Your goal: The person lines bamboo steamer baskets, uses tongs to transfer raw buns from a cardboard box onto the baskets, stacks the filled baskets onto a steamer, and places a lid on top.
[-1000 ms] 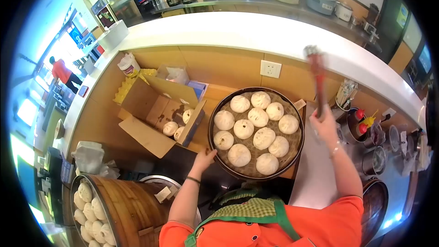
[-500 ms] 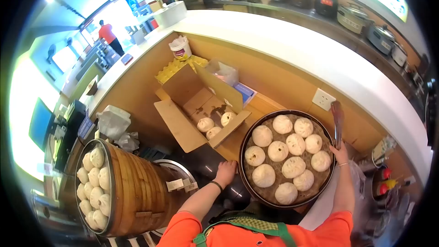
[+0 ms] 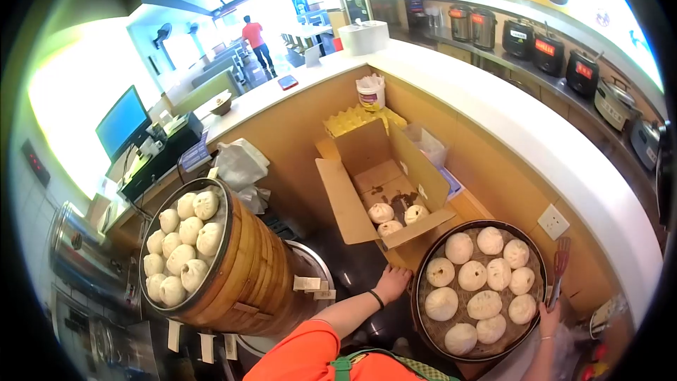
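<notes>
A round steamer tray (image 3: 417, 310) with a dark rim and woven base holds several white steamed buns (image 3: 484, 305). At its left rim is my left hand (image 3: 392, 283), fingers curled against the edge. My right hand (image 3: 549, 319) is at the right rim, closed around metal tongs (image 3: 559, 268) whose reddish end points up; whether it also grips the rim is hard to see. Behind the tray, an open cardboard box (image 3: 338, 201) has three buns (image 3: 381, 213) inside. To the left stands a tall bamboo steamer stack (image 3: 257, 268), its top layer full of buns (image 3: 181, 257).
White plastic bags (image 3: 240, 162) hang behind the stack. A white-topped counter (image 3: 486, 109) curves around the back, with a wall socket (image 3: 553, 221) below it. A yellow egg tray (image 3: 345, 121) and white tub (image 3: 371, 92) sit behind the box. A person (image 3: 255, 39) stands far off.
My view has turned left, so the box, tray and steamer stack appear farther right and lower. Both hands stay at the tray's rim, and the tongs remain in my right hand.
</notes>
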The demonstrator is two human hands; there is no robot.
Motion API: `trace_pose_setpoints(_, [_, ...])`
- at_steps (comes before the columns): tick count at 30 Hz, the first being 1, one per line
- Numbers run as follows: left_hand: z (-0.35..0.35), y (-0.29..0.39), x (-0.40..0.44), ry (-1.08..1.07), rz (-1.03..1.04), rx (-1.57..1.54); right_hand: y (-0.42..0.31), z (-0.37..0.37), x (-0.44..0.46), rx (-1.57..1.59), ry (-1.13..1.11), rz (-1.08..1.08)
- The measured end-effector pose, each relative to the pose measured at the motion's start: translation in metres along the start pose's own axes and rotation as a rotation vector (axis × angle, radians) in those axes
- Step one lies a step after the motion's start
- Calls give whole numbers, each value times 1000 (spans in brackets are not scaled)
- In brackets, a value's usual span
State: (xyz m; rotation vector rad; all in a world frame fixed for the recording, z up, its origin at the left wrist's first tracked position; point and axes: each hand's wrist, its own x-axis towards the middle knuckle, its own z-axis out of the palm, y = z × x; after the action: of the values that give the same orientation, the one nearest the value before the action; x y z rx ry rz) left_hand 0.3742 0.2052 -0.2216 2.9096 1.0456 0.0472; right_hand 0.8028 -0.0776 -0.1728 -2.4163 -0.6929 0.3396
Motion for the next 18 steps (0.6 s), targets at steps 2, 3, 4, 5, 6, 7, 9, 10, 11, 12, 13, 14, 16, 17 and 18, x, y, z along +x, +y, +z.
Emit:
trace_pose_setpoints(2, [-10,6,-6,161,-20,15,28,23,3,41,198,-84])
trace_pose_setpoints(3, [-23,8,-11,199,-9,-21,32,31,5,82,393,-151])
trace_pose_setpoints(4, [-33,10,-16,206,-11,-13,37,34,8,92,396,-156])
trace_pose_setpoints(5, [-43,11,-20,209,-26,-173,28,29,5,161,386,-152])
trace_pose_setpoints(6, [-55,13,-26,212,-43,-337,17,23,-1,228,374,-148])
trace_pose_setpoints(7, [-71,12,-32,58,-70,-511,7,18,-8,233,370,-155])
trace_pose_setpoints(9, [-102,15,-42,140,-119,-848,-27,13,-17,332,422,-160])
trace_pose_setpoints(10, [-117,10,-46,212,-150,-1194,-47,10,-20,374,439,-170])
trace_pose_setpoints(11, [-135,-3,-50,200,-146,-1922,-69,1,-31,723,247,-96])
trace_pose_setpoints(12, [-155,-20,-54,159,-113,-2651,-97,-5,-43,1061,38,-18])
trace_pose_setpoints(13, [-179,-32,-65,350,-39,-2701,-148,-11,-67,1553,-100,69])
trace_pose_setpoints(14, [-197,-40,-72,532,33,-2744,-151,-10,-71,1561,-97,66])
trace_pose_setpoints(16, [-203,-49,-85,571,57,-2704,-158,-4,-72,1542,-292,88])
trace_pose_setpoints(17, [-200,-53,-93,605,76,-2724,-163,1,-76,1521,-288,76])
trace_pose_setpoints(18, [-197,-56,-99,642,96,-2739,-168,3,-79,1519,-297,72])
